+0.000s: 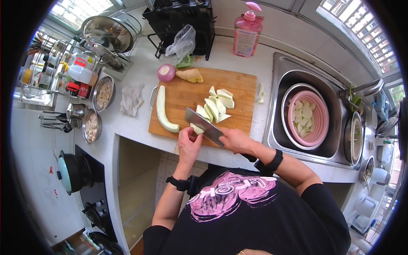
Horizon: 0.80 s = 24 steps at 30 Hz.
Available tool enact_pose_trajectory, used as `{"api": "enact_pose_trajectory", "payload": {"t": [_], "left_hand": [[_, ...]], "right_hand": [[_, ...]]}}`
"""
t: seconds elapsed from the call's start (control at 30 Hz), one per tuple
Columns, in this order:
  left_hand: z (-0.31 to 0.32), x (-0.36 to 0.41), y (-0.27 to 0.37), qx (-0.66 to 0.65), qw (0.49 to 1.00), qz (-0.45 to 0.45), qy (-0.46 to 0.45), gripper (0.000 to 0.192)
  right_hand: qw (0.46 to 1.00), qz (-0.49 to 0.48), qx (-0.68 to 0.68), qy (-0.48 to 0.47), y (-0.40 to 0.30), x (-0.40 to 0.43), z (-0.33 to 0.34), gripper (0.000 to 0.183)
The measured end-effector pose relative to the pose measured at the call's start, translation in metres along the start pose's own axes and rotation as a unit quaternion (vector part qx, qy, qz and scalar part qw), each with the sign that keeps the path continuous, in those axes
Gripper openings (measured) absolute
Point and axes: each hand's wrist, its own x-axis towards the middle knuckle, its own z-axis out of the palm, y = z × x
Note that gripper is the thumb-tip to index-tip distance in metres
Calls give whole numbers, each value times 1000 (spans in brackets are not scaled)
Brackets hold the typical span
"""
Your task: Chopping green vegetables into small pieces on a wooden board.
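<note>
My right hand (236, 140) grips a cleaver (204, 125), its broad blade standing over the near part of a wooden cutting board (236, 79). Just left of the blade, my left hand (189, 143) pinches a short pale green piece of peeled vegetable (197, 128). Beyond the blade lies a pile of cut wedges (217, 106). One long, curved, peeled vegetable (163, 108), perhaps an eggplant or gourd, rests along the board's left side. A peeled purple onion (166, 73) and a piece of ginger (190, 75) sit at the far left corner.
On the right, a steel sink (273, 127) holds a pink colander (322, 127) of pale slices inside a metal bowl. A pink soap bottle (247, 35) and black knife rack (181, 22) stand behind the board. Leftward are a white cloth (131, 100), bowls of meat (103, 94), and a lidded pot (65, 172).
</note>
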Motion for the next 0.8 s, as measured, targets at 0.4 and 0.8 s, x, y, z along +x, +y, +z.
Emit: {"api": "enact_pose_trajectory", "payload": {"t": [0.4,0.8], "left_hand": [[18,24,6,2,999,45,-20,52],[-23,90,21,112,984,107,83,42]], "right_hand": [[880,82,464,53,22,-44,-42,20],[919,80,372,104,18,-57,-30,19]]}}
